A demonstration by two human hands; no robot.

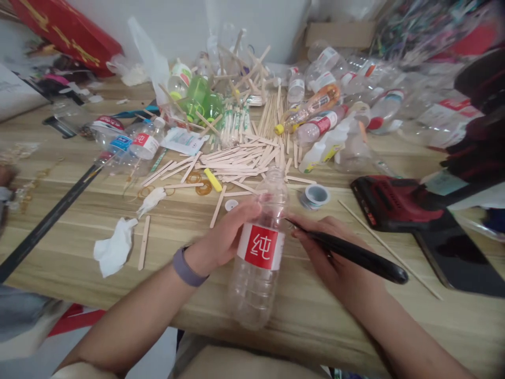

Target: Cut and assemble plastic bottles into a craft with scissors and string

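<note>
at the near edge of the wooden table (79, 252), the left hand (224, 234) wraps its fingers round an empty plastic bottle (260, 252) with a red label, lying with its neck pointing away. the right hand (327, 252) pinches a black tool (355, 255), tip touching the bottle's shoulder. craft sticks (236, 160) lie scattered just beyond; a crumpled tissue (114, 250) lies to the left.
</note>
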